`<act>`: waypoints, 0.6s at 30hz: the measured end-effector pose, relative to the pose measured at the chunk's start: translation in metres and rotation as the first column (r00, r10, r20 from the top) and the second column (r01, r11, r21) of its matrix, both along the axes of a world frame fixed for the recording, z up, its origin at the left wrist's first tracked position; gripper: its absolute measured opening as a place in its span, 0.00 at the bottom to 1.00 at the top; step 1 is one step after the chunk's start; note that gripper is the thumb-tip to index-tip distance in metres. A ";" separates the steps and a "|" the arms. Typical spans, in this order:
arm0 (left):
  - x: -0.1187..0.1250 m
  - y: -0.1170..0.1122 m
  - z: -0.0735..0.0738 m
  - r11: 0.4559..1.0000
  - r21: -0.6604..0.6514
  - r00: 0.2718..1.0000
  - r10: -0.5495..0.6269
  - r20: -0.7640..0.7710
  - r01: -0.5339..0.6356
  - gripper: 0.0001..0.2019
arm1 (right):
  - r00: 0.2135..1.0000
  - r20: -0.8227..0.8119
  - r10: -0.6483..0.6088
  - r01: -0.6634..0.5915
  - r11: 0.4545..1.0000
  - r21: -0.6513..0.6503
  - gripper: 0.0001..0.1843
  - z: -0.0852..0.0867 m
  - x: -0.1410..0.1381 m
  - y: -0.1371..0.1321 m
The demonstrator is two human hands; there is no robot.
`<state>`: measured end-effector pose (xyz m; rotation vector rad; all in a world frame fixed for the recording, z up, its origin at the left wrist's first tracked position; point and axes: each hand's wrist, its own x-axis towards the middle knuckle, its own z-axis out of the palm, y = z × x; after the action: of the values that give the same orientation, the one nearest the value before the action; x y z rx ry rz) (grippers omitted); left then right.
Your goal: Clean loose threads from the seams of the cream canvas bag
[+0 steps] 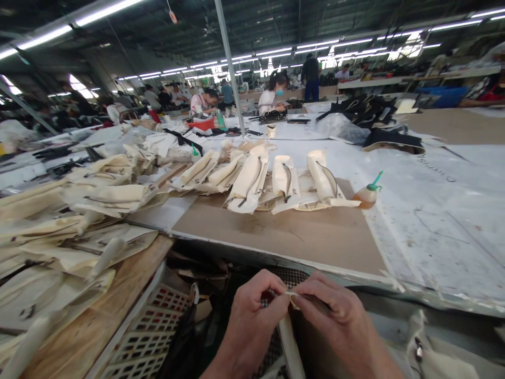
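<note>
My left hand [252, 321] and my right hand [331, 316] meet low in the view, fingertips pinching a small cream fabric edge [292, 300] between them. A dark strip runs from that edge under my right fingers, but it is too small to identify. Below my hands hangs a long cream canvas strip [290, 342]. Behind them shows a black-and-white checked fabric [290, 276]. Ahead on the table, a row of cream canvas pieces with dark zippers [252, 179] lies on a brown cardboard sheet [276, 237], out of reach of my fingers.
A white plastic crate [145, 326] and a wooden board [98, 310] lie to my left, beneath piled cream canvas pieces [59, 231]. A glue bottle with a green nozzle [366, 196] stands right of the row. Black bag parts [371, 121] and co-workers [276, 92] are further back.
</note>
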<state>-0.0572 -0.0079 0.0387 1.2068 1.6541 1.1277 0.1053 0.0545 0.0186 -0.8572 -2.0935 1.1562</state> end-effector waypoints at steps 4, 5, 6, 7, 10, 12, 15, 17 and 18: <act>-0.005 0.006 -0.003 0.997 -0.082 0.973 0.017 0.229 0.002 0.03 | 1.000 0.009 -0.003 0.003 1.000 -0.023 0.10 0.001 -0.003 0.000; -0.007 0.007 -0.002 0.995 -0.097 0.963 0.011 0.271 0.016 0.03 | 1.000 0.013 -0.004 0.004 1.000 -0.021 0.10 0.002 -0.004 0.000; -0.009 0.007 -0.001 0.994 -0.105 0.956 -0.006 0.292 0.038 0.05 | 1.000 0.017 -0.008 0.008 1.000 -0.016 0.10 0.002 -0.004 0.000; -0.010 0.007 0.000 0.992 -0.108 0.957 -0.032 0.290 0.066 0.06 | 1.000 0.020 -0.010 0.011 1.000 -0.014 0.10 0.002 -0.004 0.000; -0.016 0.005 0.006 0.982 -0.088 0.975 -0.152 0.162 0.167 0.05 | 1.000 0.030 -0.010 0.010 0.999 -0.032 0.10 0.001 -0.002 -0.002; -0.018 0.003 0.010 0.978 -0.041 0.978 -0.206 0.015 0.206 0.03 | 0.999 0.033 -0.012 0.013 0.999 -0.043 0.10 0.000 0.000 -0.004; -0.019 0.003 0.012 0.970 0.041 0.958 -0.230 -0.171 0.240 0.03 | 0.999 0.043 -0.029 0.030 0.999 -0.030 0.09 -0.002 0.000 -0.005; -0.020 0.004 0.008 0.962 0.077 0.940 -0.235 -0.248 0.261 0.06 | 0.998 0.056 -0.033 0.033 0.999 -0.005 0.09 -0.004 0.000 -0.003; -0.021 0.003 0.004 0.958 0.098 0.929 -0.232 -0.287 0.270 0.06 | 0.997 0.067 -0.027 0.026 1.000 0.007 0.09 -0.006 -0.001 -0.001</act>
<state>-0.0779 -0.0045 0.0427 1.6752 1.5805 0.9573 0.1047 0.0536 0.0128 -0.9300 -2.1318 1.1210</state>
